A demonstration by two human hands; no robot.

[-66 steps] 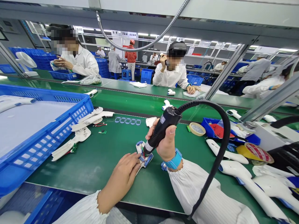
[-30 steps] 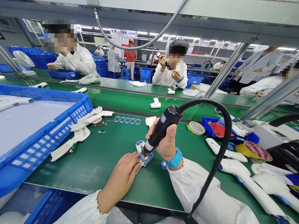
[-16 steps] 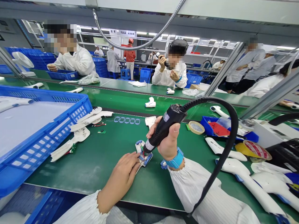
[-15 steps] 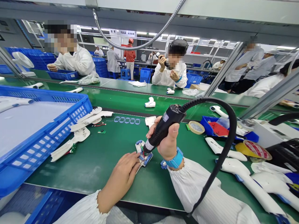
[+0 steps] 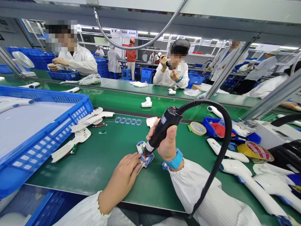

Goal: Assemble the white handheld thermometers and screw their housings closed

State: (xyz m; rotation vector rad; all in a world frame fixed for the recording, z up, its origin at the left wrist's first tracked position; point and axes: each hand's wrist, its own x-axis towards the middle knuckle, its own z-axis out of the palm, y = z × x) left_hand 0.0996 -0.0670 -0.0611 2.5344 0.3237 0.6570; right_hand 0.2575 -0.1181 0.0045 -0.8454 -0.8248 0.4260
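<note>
A black corded power screwdriver (image 5: 162, 128) is gripped in my right hand (image 5: 168, 144), which has a blue wrist strap. It leans down to the right of my left hand, its tip on an opened white-and-blue housing (image 5: 148, 160) with small wires and green board parts inside. My left hand (image 5: 127, 171) presses the left side of that housing against the green table (image 5: 98, 169), fingers together. The exact contact point of the tip is hidden by the tool's nose.
A large blue crate (image 5: 82, 108) stands left, beside white shell halves (image 5: 72, 144). Several blue frames (image 5: 128, 121) lie behind. At right are a screw dish (image 5: 198, 128), a blue tray (image 5: 254, 137) and white housings (image 5: 244, 175). The tool's thick cable arches over the right side.
The screwdriver and my right hand have shifted slightly left at the top. White devices on the green belt behind have moved left. My left hand stays in place.
</note>
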